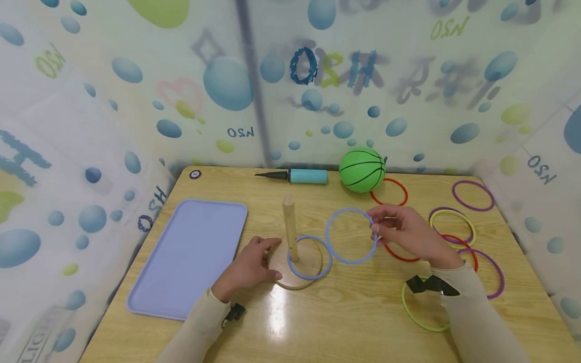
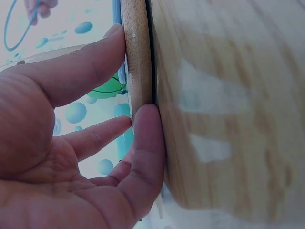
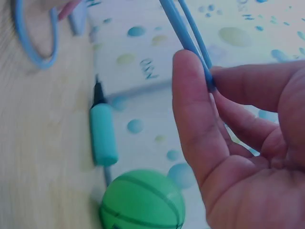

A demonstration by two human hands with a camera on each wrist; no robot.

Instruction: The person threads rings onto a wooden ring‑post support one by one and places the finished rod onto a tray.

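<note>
A wooden peg stand, with an upright post [image 1: 289, 224] on a round base [image 1: 282, 275], stands on the table. My left hand [image 1: 249, 264] holds the left edge of this base; thumb and fingers touch its rim [image 2: 138, 57] in the left wrist view. One blue ring [image 1: 313, 279] lies on the base, around the foot of the post. Between thumb and fingers, my right hand [image 1: 408, 232] pinches a second blue ring [image 1: 327, 237], raised to the right of the post. The same held ring [image 3: 176, 24] shows near the fingertips in the right wrist view.
Left of the stand lies a lavender tray [image 1: 199, 247]. At the back are a turquoise hand pump [image 1: 308, 176] and a green ball [image 1: 361, 170]. Several red, purple and yellow rings lie on the right, including a yellow-green ring [image 1: 424, 328] partly under my right forearm.
</note>
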